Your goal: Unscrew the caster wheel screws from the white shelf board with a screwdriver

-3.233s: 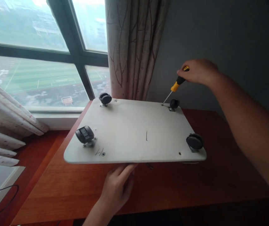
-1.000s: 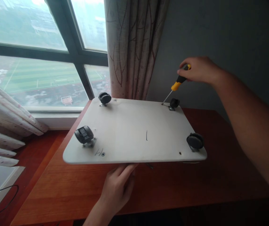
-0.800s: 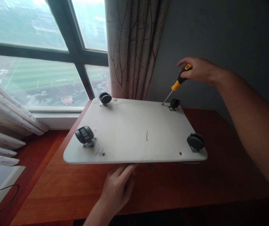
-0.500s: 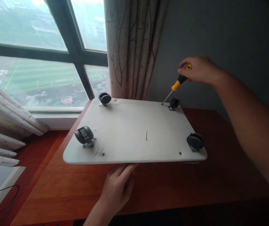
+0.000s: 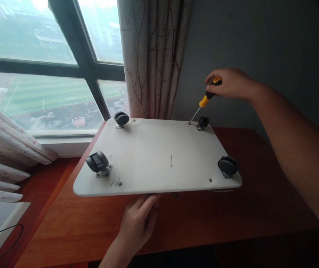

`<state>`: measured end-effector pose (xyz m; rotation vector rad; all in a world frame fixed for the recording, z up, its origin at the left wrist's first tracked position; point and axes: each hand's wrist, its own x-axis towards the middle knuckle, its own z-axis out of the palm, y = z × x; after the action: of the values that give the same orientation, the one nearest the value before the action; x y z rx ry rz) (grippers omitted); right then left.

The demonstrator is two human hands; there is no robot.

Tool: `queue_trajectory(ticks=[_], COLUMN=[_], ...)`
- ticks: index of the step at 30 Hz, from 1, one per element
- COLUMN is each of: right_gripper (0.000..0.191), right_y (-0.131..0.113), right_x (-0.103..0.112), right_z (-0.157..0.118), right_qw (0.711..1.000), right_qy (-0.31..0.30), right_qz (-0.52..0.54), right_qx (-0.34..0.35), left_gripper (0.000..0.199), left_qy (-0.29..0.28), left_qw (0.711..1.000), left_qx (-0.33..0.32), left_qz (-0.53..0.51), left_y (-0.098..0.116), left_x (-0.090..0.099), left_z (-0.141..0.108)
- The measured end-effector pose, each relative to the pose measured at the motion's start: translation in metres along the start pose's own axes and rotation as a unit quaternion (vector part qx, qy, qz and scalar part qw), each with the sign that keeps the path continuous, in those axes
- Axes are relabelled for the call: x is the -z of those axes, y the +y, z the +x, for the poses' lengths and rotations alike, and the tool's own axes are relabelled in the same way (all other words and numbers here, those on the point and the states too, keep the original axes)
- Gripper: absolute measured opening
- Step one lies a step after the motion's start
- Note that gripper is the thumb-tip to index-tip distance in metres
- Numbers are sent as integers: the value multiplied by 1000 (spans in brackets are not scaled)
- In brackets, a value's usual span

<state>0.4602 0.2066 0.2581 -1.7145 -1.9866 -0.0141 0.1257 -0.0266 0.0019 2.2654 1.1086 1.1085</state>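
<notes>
A white board (image 5: 153, 156) with rounded corners lies raised above the table, black casters (image 5: 227, 166) fixed near its corners and pointing up. My right hand (image 5: 226, 82) is closed around the handle of a yellow and black screwdriver (image 5: 204, 101). Its shaft slants down to a screw hole (image 5: 189, 123) near the far right edge, beside the far right caster (image 5: 203, 122). At the near edge, my left hand (image 5: 139, 219) reaches under the board with curled fingers; the board hides the fingertips and whatever they grip.
The reddish-brown wooden table (image 5: 98, 227) extends under and around the board. Behind stand a patterned curtain (image 5: 150, 56) and a grey wall (image 5: 245, 41). A large window (image 5: 50, 100) is at the left, and a black cable (image 5: 11, 227) hangs at the lower left.
The whole view has shifted slightly, so the board and right hand appear a little further left. The screwdriver tip stays at the same spot, and both hands keep their places on the work.
</notes>
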Motion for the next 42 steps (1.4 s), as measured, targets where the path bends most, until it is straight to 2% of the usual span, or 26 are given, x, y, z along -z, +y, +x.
queue_trajectory(ticks=[3, 5, 9, 12, 14, 15, 17, 19, 22, 26, 28, 32, 36, 39, 42], right_gripper=[33, 40, 41, 28, 14, 14, 26, 32, 33, 33, 34, 33, 35, 36, 38], right_y=[4, 8, 29, 57, 76, 85, 98, 106, 112, 117, 118, 119, 118, 118, 118], right_x=[11, 19, 28, 18, 0, -12, -40, -68, -103, -131, -138, -147, -153, -154, -154], right_z=[-5, -12, -36, -67, -94, -109, -142, -173, -207, -224, -226, -228, -229, -228, -228], right_qw=[997, 992, 970, 941, 883, 845, 746, 710, 659, 600, 582, 567, 566, 568, 571], right_qy=[-47, -58, 26, 127, 197, 229, 258, 258, 266, 246, 236, 233, 232, 231, 230], right_qz=[51, 112, 241, 313, 419, 470, 575, 604, 639, 685, 699, 707, 704, 703, 703], right_qx=[30, 15, -12, -13, -74, -112, -215, -253, -295, -331, -342, -353, -360, -359, -357], left_gripper=[41, 41, 39, 40, 42, 43, 44, 39, 30, 31, 34, 44, 39, 31, 32], left_qy=[4, 11, 26, 23, 17, 13, -4, -29, -94, -176, -181, -161, -174, -183, -188], left_qw=[1000, 1000, 999, 997, 993, 990, 986, 986, 991, 982, 974, 967, 960, 957, 954], left_qx=[-4, -9, -28, -69, -116, -141, -169, -163, -88, -38, -4, 40, 45, 35, 34], left_qz=[3, 2, 2, -5, -11, -10, 1, 3, 41, 56, 138, 194, 214, 221, 232], left_y=[-1, -1, 4, 16, 29, 35, 48, 58, 65, 56, 44, 18, 3, -1, -5], left_x=[1, 1, 3, 8, 14, 17, 25, 32, 34, 11, -7, -39, -59, -69, -76], left_z=[0, 0, 1, 7, 17, 26, 49, 80, 138, 216, 249, 294, 316, 325, 332])
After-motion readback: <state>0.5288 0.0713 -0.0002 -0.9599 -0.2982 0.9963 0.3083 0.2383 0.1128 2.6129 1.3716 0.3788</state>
